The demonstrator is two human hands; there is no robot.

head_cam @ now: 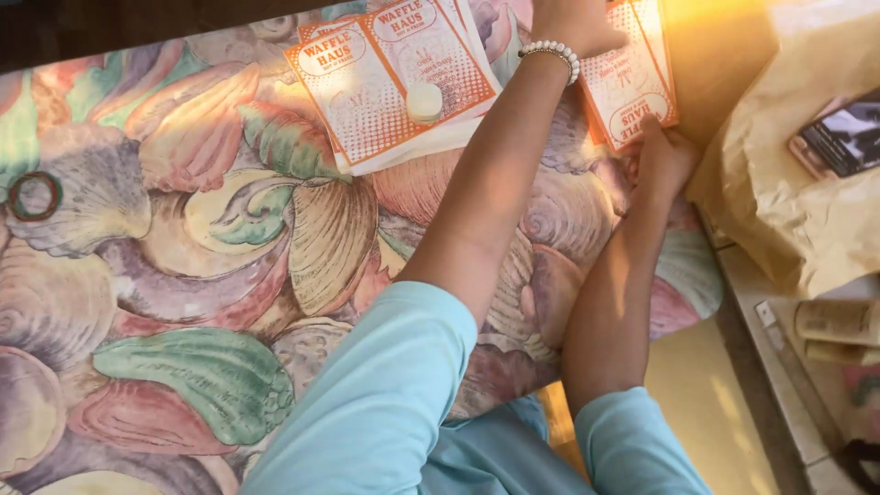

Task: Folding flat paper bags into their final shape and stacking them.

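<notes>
My left hand (576,26), with a white bead bracelet at the wrist, lies on top of an orange-and-white printed paper sleeve (632,87) at the top edge of the view. Its fingers are cut off by the frame. My right hand (662,158) pinches the near corner of the same sleeve. To the left lies a fanned stack of similar printed sleeves (367,101) with a small round white object (424,101) resting on it. Everything sits on a cloth with a pastel seashell pattern (183,275).
A crumpled brown paper bag (788,202) stands at the right with a dark card or booklet (843,137) on it. A green ring (35,195) lies on the cloth at far left. Rolled paper items (839,323) sit on a ledge at lower right.
</notes>
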